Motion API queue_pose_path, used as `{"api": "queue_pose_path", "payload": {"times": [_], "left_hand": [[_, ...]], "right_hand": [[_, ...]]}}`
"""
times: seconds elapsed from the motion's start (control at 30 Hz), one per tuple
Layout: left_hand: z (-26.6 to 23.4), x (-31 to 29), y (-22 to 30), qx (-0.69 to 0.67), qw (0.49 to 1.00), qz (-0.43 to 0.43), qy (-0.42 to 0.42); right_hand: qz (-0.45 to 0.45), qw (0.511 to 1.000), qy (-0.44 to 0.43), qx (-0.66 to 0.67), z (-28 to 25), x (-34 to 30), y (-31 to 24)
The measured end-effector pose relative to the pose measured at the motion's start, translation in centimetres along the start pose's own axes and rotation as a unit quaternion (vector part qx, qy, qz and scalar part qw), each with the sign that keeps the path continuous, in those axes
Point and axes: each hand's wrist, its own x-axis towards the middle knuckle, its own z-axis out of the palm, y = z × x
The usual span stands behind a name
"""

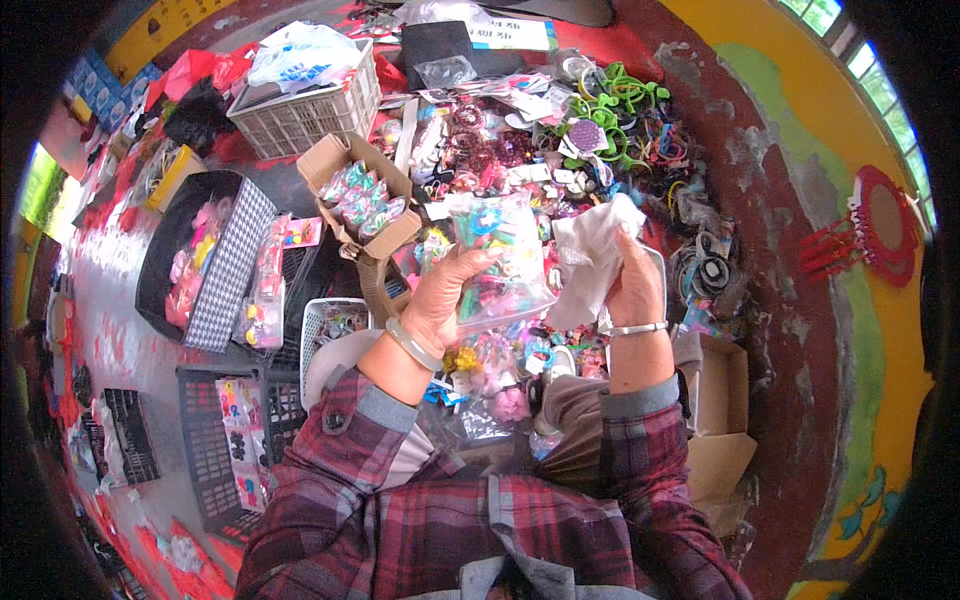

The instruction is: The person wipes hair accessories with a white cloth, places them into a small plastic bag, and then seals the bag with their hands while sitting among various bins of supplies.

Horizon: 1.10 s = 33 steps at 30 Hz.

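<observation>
My left hand, with a pale bangle at its wrist, is closed around the side of a clear plastic box full of small colourful items. The box is held up in front of me, above the heap of goods. To its right, my right hand grips a crumpled white cloth or tissue that hangs down toward the box. Whether the cloth touches the box I cannot tell. A bracelet circles the right wrist. Below the box lie a pink fluffy piece and yellow hair ornaments.
An open cardboard box of bagged pieces stands left of the heap, with a grey crate behind it. Nearer left are a checked fabric bin and a white basket. Green hair bands lie far right; another carton sits by my right arm.
</observation>
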Motion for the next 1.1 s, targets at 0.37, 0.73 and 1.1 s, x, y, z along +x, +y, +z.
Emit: {"api": "queue_pose_path", "payload": {"times": [0.37, 0.73, 1.1], "left_hand": [[1.5, -0.9, -0.3, 0.161, 0.985, 0.016, -0.056], [1.1, -0.1, -1.3, 0.131, 0.99, -0.046, -0.025], [0.8, 0.4, -2.5, 0.288, 0.955, -0.044, -0.053]], "right_hand": [[-0.08, 0.988, 0.028, -0.125, -2.1, 0.2, -3.1], [-0.066, 0.921, -0.007, -0.383, -2.9, -0.6, -5.6], [-0.325, 0.699, -0.357, -0.528, 3.7, -4.2, -3.5]]}}
